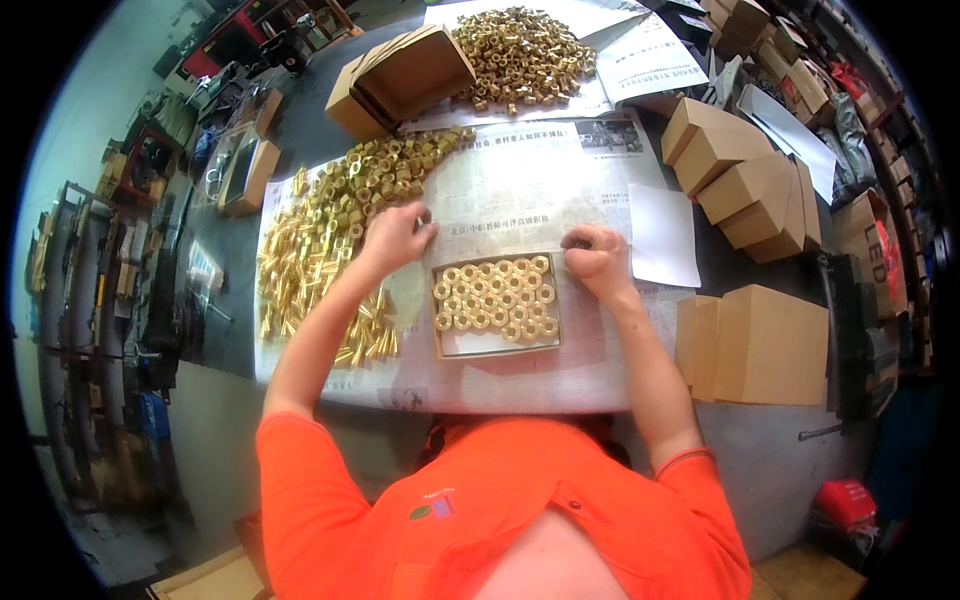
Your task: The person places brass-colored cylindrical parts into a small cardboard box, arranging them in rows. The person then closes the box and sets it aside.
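Observation:
A shallow cardboard box point(497, 352) lies on the newspaper in front of me. Brass hex nuts point(490, 290) stand in it in close rows, with a bare strip of its floor along the near left side. My left hand point(398, 238) is at the right edge of a heap of loose brass nuts point(385, 175), fingers curled together; anything inside them is hidden. Just beyond the box's far right corner is my right hand point(597, 258), closed with its fingers bent inward; its contents cannot be made out. Slim brass pin-like pieces point(300, 270) lie left of my left forearm.
Newspaper sheets point(500, 190) cover the dark table. A second heap of nuts point(525, 55) lies at the far side, beside a tilted open carton point(400, 80). Closed cardboard boxes point(745, 180) lean on the right, with more boxes point(760, 345) nearer me. A white sheet point(664, 236) lies between.

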Action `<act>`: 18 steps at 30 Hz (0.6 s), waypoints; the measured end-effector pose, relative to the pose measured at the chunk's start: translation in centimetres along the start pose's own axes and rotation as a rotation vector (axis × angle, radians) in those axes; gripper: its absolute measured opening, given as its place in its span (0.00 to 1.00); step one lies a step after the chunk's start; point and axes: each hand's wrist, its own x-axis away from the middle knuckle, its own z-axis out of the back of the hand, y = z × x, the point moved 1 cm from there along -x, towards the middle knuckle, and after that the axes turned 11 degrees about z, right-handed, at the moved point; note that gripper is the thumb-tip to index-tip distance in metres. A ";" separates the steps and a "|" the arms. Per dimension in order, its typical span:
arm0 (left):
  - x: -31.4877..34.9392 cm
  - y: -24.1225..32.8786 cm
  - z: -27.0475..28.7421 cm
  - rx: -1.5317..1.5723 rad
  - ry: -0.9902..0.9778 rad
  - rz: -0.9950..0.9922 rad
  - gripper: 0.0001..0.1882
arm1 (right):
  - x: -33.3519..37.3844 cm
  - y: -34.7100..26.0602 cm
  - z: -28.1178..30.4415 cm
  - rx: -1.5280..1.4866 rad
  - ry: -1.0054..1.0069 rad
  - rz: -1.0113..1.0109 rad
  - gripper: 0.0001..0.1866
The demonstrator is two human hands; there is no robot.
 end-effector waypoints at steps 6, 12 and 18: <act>0.9 0.3 -0.7 -0.192 0.084 -0.045 0.10 | -0.1 -0.3 0.1 0.006 -0.009 0.017 0.10; 3.4 1.7 2.1 0.118 -0.037 -0.026 0.05 | -0.1 0.0 0.0 0.003 -0.030 -0.032 0.12; 12.6 7.1 2.7 0.247 -0.138 -0.321 0.06 | 0.1 -0.2 0.0 -0.014 -0.014 -0.021 0.12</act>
